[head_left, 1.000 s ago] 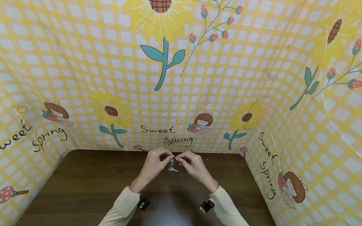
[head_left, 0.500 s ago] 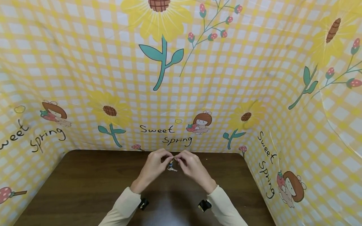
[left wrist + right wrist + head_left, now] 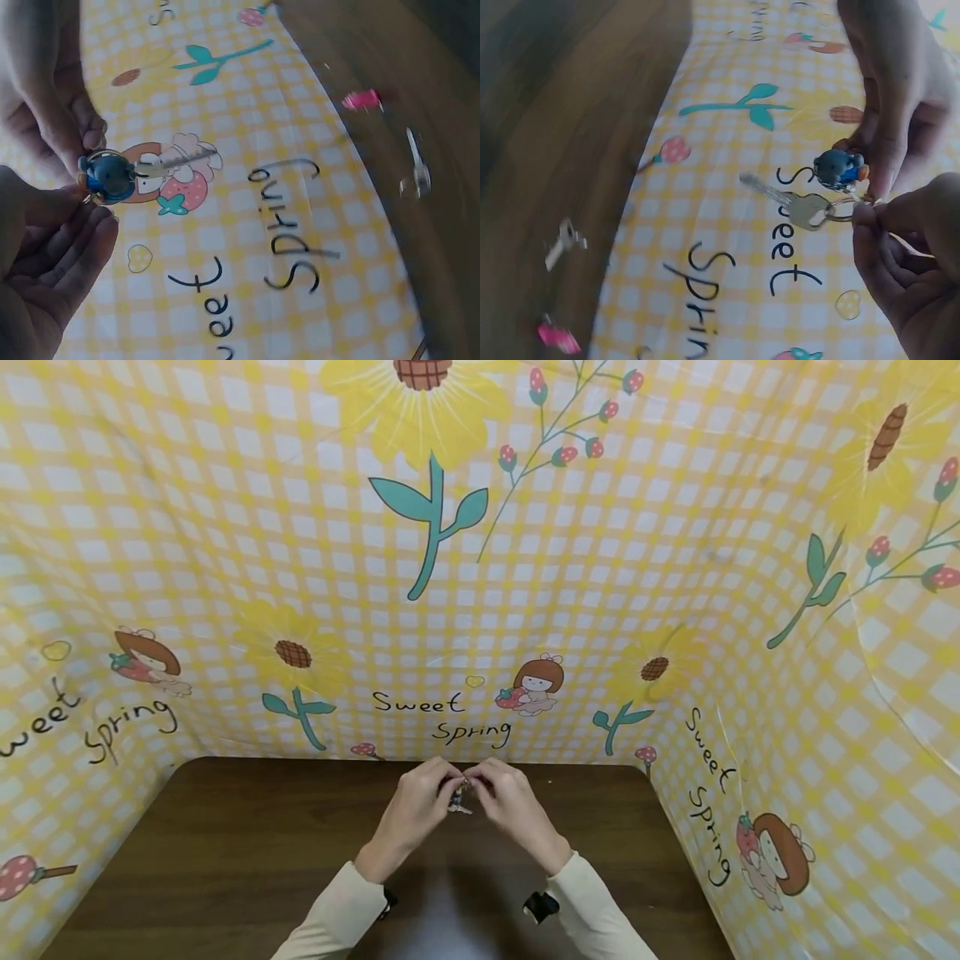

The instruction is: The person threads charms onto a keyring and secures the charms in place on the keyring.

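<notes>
I'm pinching the key ring (image 3: 841, 218) with left hand (image 3: 417, 797) and right hand (image 3: 513, 795); key (image 3: 807, 211), blue toy (image 3: 837, 166) hang off it.

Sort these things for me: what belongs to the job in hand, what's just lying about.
Job in hand, held up:
key
ring through the key
blue figure charm

Apparently just lying about, on the table:
what looks like another key
pink item, too blurred to identify

Checked sunflower cloth (image 3: 570, 602) on three sides of a brown table (image 3: 225, 843) makes this a screened booth
</notes>
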Tool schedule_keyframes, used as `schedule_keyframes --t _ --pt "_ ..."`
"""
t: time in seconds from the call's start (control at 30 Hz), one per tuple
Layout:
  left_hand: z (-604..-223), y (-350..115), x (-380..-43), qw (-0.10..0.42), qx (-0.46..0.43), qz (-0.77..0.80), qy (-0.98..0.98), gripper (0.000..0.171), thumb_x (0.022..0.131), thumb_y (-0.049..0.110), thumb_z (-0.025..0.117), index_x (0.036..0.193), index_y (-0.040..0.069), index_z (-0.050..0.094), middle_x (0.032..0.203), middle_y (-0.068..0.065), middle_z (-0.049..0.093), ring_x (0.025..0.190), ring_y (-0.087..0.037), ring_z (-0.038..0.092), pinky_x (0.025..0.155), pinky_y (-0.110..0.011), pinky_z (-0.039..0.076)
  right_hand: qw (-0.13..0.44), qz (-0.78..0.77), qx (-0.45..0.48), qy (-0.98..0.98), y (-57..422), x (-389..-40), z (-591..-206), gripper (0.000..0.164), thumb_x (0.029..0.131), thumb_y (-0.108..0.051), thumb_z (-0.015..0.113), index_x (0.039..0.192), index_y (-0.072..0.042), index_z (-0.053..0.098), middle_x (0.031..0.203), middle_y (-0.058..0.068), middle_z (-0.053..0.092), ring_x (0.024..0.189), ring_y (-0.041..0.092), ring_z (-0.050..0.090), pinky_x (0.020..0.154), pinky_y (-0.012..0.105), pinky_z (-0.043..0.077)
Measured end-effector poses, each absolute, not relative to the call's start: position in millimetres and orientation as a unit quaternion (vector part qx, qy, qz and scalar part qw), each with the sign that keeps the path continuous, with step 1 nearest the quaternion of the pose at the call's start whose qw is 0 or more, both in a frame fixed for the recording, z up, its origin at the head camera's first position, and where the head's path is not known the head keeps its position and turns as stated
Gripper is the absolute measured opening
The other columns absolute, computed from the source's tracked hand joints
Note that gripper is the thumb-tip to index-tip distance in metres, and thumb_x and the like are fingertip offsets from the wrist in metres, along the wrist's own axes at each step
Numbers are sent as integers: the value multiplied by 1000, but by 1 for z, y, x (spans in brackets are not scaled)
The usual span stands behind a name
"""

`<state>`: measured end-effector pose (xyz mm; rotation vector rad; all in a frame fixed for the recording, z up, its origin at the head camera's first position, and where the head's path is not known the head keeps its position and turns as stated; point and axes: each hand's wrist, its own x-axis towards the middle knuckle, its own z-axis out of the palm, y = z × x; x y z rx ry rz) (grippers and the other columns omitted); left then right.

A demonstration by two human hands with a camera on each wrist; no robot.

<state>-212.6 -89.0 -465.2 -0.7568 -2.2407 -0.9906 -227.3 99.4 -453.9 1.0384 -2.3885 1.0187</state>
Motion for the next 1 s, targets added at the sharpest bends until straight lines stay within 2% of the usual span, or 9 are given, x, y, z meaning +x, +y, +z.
schedule_keyframes --t 0.1,0.2,0.3,0.37,0.4,0.47,0.63,0.77,1.0 --pt "-464 -92 -215 278 -280 -415 -820 12 91 -6 79 91 5 74 88 -2 70 73 -11 65 62 -25 55 109 424 344 -831 105 -231 -453 20 105 -4 65 123 -2 75 102 9 71 84 27 71 71 26 57" --pt "-463 -97 -217 267 -288 -456 -799 13 92 -6 78 93 6 76 90 -2 73 75 -14 68 65 -26 57 39 463 341 -817 113 -234 -454 30 110 -12 59 137 -6 70 113 8 66 91 27 66 76 28 55" --pt "-462 -100 -219 257 -299 -483 -782 13 92 -6 78 94 7 78 92 -1 75 74 -18 70 65 -26 57 -16 490 349 -799 119 -237 -456 32 113 -14 53 140 -7 68 129 9 63 100 20 61 78 30 53" --pt "-461 -101 -220 252 -301 -490 -778 13 93 -5 78 94 8 79 91 0 75 73 -18 70 64 -26 57 -36 507 350 -787 121 -238 -456 30 113 -13 53 138 -6 68 133 11 64 100 15 60 77 31 53" --pt "-460 -101 -220 249 -302 -491 -778 13 93 -4 78 95 9 79 91 1 75 73 -17 70 64 -26 57 -39 513 346 -784 121 -238 -457 28 112 -13 54 136 -7 68 132 11 66 99 13 61 77 30 54" --pt "-460 -100 -220 244 -301 -490 -781 12 93 -2 79 94 10 79 91 2 75 74 -14 70 65 -26 58 -37 529 330 -781 120 -238 -457 21 110 -13 58 127 -8 70 118 10 71 90 11 63 72 29 53" --pt "-457 -99 -219 239 -299 -483 -788 12 92 -1 80 93 11 78 89 3 73 75 -8 67 66 -26 58 5 546 284 -788 116 -236 -457 8 105 -12 68 107 -5 72 91 13 72 69 8 59 59 27 51" --pt "-455 -100 -218 230 -300 -480 -792 12 93 -1 80 93 11 78 89 4 71 75 -8 66 67 -26 58 38 539 277 -794 113 -234 -456 7 103 -10 71 103 -3 73 89 12 74 66 8 61 57 26 52" --pt "-453 -103 -217 232 -297 -480 -792 10 92 -1 80 94 9 79 89 2 75 77 -9 69 68 -26 59 69 551 269 -787 111 -233 -458 8 103 -6 69 102 1 70 84 14 69 63 22 58 54 24 50"
